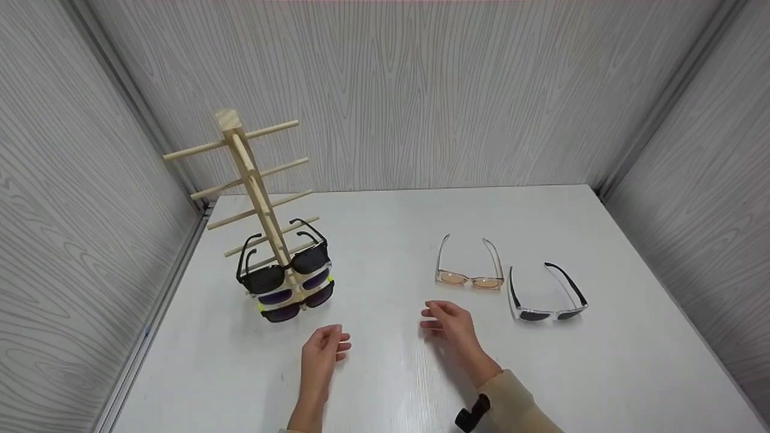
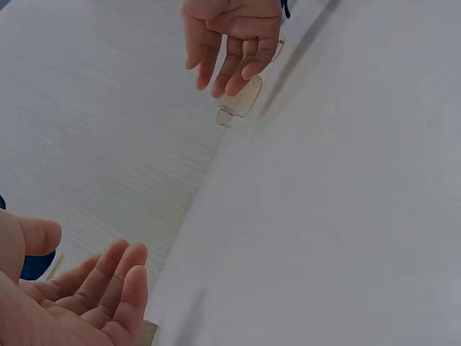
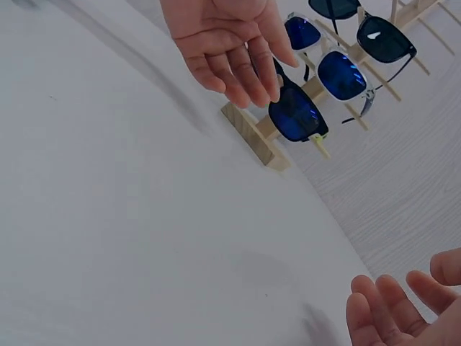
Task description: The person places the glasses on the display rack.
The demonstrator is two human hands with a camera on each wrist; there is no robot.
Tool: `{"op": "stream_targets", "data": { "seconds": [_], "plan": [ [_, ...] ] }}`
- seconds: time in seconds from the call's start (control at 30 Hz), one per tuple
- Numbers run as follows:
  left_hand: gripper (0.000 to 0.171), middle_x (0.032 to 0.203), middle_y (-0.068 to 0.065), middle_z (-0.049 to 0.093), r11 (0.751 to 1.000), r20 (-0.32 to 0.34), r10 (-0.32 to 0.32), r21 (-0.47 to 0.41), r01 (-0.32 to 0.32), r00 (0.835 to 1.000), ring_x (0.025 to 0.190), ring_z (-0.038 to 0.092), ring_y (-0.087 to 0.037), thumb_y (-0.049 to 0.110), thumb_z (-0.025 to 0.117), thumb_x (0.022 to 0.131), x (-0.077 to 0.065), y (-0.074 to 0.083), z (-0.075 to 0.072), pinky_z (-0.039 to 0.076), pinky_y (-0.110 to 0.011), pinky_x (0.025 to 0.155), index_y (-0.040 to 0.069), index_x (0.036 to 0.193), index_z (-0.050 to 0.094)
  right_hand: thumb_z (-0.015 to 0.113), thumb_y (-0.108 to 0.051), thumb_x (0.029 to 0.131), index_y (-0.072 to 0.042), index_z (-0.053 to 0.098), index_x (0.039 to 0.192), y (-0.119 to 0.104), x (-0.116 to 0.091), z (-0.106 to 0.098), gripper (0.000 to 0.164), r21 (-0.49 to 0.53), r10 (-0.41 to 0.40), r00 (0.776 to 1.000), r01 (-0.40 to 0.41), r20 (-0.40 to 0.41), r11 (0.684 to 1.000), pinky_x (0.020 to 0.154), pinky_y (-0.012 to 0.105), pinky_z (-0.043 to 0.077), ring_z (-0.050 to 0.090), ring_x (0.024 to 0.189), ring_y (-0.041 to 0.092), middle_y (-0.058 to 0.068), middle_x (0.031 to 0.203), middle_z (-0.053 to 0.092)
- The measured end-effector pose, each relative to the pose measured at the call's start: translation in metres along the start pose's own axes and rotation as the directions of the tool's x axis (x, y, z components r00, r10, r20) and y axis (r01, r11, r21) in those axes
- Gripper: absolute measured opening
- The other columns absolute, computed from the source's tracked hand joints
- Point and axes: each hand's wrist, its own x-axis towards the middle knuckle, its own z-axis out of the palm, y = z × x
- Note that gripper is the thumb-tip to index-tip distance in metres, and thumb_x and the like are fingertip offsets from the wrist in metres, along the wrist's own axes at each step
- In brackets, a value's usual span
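Note:
Both hands hover over the white table with nothing in their loosely bent fingers. My left hand (image 1: 320, 353) is just right of and nearer than a wooden eyewear rack (image 1: 253, 180). On the rack's lower pegs hang three pairs: black sunglasses (image 1: 264, 279) on top, clear-framed sunglasses (image 1: 316, 279) with bluish lenses below, and dark sunglasses (image 1: 283, 313) with yellow-green temples lowest. My right hand (image 1: 454, 329) is just in front of peach-tinted glasses (image 1: 452, 278), which lie with temples unfolded. In the right wrist view, the left hand (image 3: 230, 54) overlaps the lowest sunglasses (image 3: 294, 115).
Sunglasses (image 1: 535, 315) with a clear front and black temples lie unfolded on the table (image 1: 385, 240), right of the peach pair. The rack's upper pegs (image 1: 274, 129) stick out sideways, bare. Wood-grain panels (image 1: 385, 96) enclose the table at the back and both sides.

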Motion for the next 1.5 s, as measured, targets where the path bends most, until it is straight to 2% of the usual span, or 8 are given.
{"op": "stream_targets", "data": {
  "seconds": [0.17, 0.3, 0.47, 0.67, 0.97, 1.23, 1.5],
  "plan": [
    [0.036, 0.095, -0.009, 0.066, 0.998, 0.061, 0.059, 0.015, -0.060, 0.996, 0.083, 0.064, -0.020, 0.031, 0.054, 0.095, 0.002, 0.001, 0.014, 0.052, -0.030, 0.072, 0.000, 0.113, 0.057, 0.060, -0.025, 0.092, 0.005, 0.057, 0.117, -0.002, 0.002, -0.014, 0.040, 0.018, 0.012, 0.999, -0.011, -0.041, 1.000, 0.072, 0.036, 0.054, 0.067, 0.082, 0.025, 0.015, 0.098, 0.066],
    [0.037, 0.095, -0.009, 0.066, 0.990, 0.124, 0.135, 0.028, -0.139, 0.983, 0.084, 0.063, -0.021, 0.031, 0.053, 0.095, 0.004, 0.004, 0.027, 0.052, -0.033, 0.073, 0.000, 0.113, 0.057, 0.060, -0.024, 0.092, 0.003, 0.058, 0.116, -0.005, 0.004, -0.028, 0.037, 0.022, 0.030, 0.995, -0.028, -0.100, 0.999, 0.073, 0.037, 0.054, 0.067, 0.082, 0.024, 0.015, 0.100, 0.066],
    [0.035, 0.094, -0.008, 0.066, 0.985, 0.157, 0.164, 0.034, -0.171, 0.974, 0.083, 0.063, -0.019, 0.033, 0.054, 0.095, 0.007, 0.012, 0.043, 0.052, -0.032, 0.073, 0.002, 0.112, 0.058, 0.059, -0.021, 0.093, 0.002, 0.059, 0.115, -0.008, 0.006, -0.045, 0.032, 0.025, 0.047, 0.987, -0.044, -0.154, 0.999, 0.075, 0.037, 0.054, 0.067, 0.082, 0.024, 0.013, 0.098, 0.066],
    [0.032, 0.092, -0.007, 0.065, 0.979, 0.185, 0.189, 0.039, -0.199, 0.964, 0.081, 0.063, -0.019, 0.029, 0.055, 0.095, 0.008, 0.017, 0.064, 0.053, -0.031, 0.071, 0.002, 0.110, 0.059, 0.056, -0.020, 0.094, 0.003, 0.056, 0.119, -0.011, 0.006, -0.061, 0.034, 0.043, 0.048, 0.985, -0.041, -0.167, 0.998, 0.077, 0.038, 0.053, 0.066, 0.084, 0.024, 0.013, 0.100, 0.066],
    [0.030, 0.090, -0.008, 0.064, 0.975, 0.263, 0.220, -0.018, -0.223, 0.939, 0.081, 0.064, -0.022, 0.026, 0.056, 0.094, 0.015, 0.016, 0.094, 0.053, -0.032, 0.068, -0.001, 0.108, 0.060, 0.057, -0.023, 0.094, 0.003, 0.053, 0.122, -0.018, 0.005, -0.085, 0.038, 0.065, 0.034, 0.976, -0.020, -0.213, 0.998, 0.081, 0.039, 0.051, 0.066, 0.089, 0.023, 0.012, 0.102, 0.065],
    [0.044, 0.096, -0.010, 0.065, 0.988, 0.320, 0.154, -0.068, -0.140, 0.935, 0.086, 0.063, -0.022, 0.036, 0.055, 0.093, 0.023, 0.017, 0.114, 0.053, -0.036, 0.075, -0.004, 0.112, 0.058, 0.055, -0.026, 0.095, 0.004, 0.047, 0.127, -0.019, 0.007, -0.092, 0.045, 0.038, 0.010, 0.971, -0.001, -0.240, 0.999, 0.091, 0.041, 0.046, 0.054, 0.111, 0.031, 0.019, 0.120, 0.056],
    [0.042, 0.104, -0.013, 0.065, 0.978, 0.341, 0.209, -0.058, -0.201, 0.916, 0.092, 0.062, -0.020, 0.035, 0.054, 0.094, 0.035, 0.022, 0.136, 0.052, -0.032, 0.077, -0.002, 0.112, 0.059, 0.052, -0.020, 0.096, 0.003, 0.042, 0.133, -0.019, 0.011, -0.094, 0.045, 0.056, 0.009, 0.966, 0.006, -0.260, 0.998, 0.093, 0.040, 0.044, 0.047, 0.117, 0.032, 0.023, 0.130, 0.047]
  ]
}}
